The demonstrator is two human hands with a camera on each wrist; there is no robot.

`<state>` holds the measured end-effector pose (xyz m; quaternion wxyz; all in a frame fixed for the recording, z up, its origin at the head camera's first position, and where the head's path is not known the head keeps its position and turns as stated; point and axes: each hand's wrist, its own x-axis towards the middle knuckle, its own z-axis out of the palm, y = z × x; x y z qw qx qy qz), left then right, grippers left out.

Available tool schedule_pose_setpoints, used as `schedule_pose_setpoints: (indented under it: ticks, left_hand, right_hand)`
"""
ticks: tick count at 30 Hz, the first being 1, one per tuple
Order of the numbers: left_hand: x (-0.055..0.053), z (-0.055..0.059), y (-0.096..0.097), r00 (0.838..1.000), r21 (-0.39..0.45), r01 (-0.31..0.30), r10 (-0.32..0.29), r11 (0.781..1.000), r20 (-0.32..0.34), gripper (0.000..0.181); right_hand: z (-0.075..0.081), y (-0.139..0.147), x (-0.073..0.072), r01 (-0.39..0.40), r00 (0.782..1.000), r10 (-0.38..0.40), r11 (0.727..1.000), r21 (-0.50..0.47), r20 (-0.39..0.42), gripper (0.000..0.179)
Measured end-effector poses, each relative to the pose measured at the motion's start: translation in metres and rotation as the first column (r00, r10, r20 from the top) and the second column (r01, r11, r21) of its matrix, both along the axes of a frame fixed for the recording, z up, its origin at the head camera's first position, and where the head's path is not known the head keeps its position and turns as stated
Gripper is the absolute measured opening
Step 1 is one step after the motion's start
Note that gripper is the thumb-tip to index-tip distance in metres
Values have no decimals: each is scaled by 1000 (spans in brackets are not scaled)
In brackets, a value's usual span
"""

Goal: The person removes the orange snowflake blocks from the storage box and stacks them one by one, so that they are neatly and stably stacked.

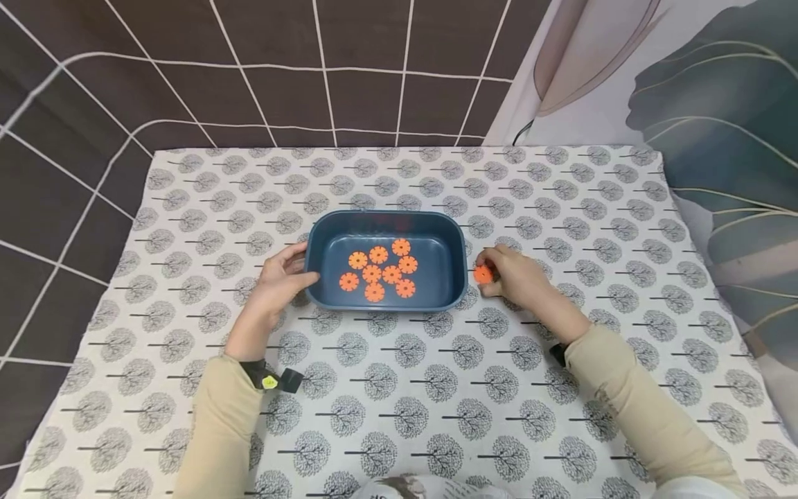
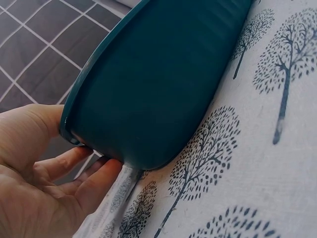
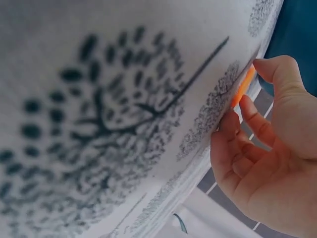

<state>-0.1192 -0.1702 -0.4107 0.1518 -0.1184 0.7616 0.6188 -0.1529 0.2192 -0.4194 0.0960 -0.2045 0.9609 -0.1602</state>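
Note:
A dark blue rectangular basin [image 1: 439, 284] with rounded corners sits mid-table, with several orange notched discs [image 1: 372, 273] spread over its floor. My left hand [image 1: 280, 277] holds the basin's left end, thumb at the rim. In the left wrist view, the fingers of the left hand [image 2: 47, 183] reach around the outer wall of the basin [image 2: 148, 94]. Just past the basin's right end, my right hand [image 1: 516, 277] pinches one more orange notched disc [image 1: 482, 274]. Seen from the right wrist, that disc [image 3: 243, 89] stands close over the cloth between thumb and fingertips of the right hand [image 3: 277, 148].
A white cloth printed with grey trees [image 1: 430, 388] covers the table. Behind and to the left hangs a dark curtain with a white grid [image 1: 262, 41]. A patterned drape [image 1: 723, 138] is on the right.

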Motion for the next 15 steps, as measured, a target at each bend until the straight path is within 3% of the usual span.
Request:
schedule_pose_setpoints:
  ticks: [4, 9, 15]
  left_hand:
    - [2, -1, 1, 1000, 4, -5, 5, 1000, -10, 69]
    - [3, -2, 1, 1000, 6, 0, 0, 1000, -16, 69]
    - [2, -2, 1, 1000, 6, -2, 2, 1000, -28, 68]
  right_hand:
    - [5, 0, -2, -43, 999, 43, 999, 21, 8, 51]
    - [7, 4, 1, -99, 990, 103, 994, 43, -95, 56]
    - [18, 10, 6, -112, 987, 106, 993, -45, -121, 68]
